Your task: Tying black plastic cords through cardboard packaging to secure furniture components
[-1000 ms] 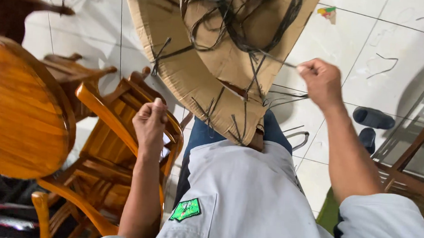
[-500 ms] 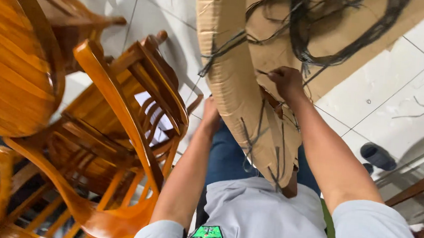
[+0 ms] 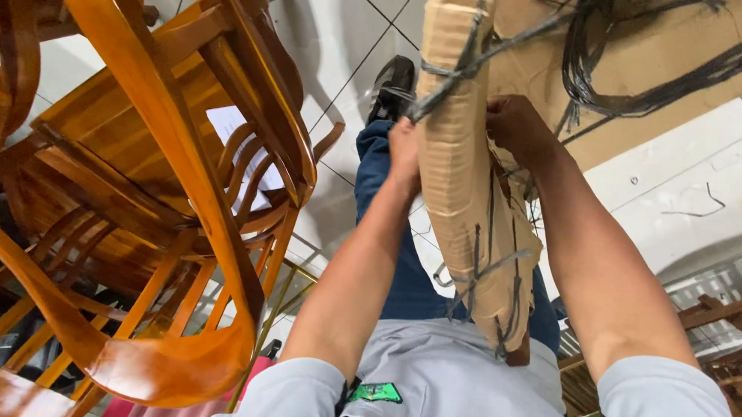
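Two bare hands clutch a cardboard-wrapped bundle (image 3: 466,197) bound with black strapping (image 3: 484,48): the left hand (image 3: 404,150) pressed closed on its near edge, the right hand (image 3: 518,127) curled round the far side. Stacked wooden chairs (image 3: 158,178) stand left of the left grip.

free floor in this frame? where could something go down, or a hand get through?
Free: white tiled floor right of the cardboard-wrapped piece, up to the wooden frames at the right edge. A narrower strip of tile lies between the stacked wooden chairs and the black shoe. Crowded: the left side, all chairs; the centre, with left hand, right hand and black straps.
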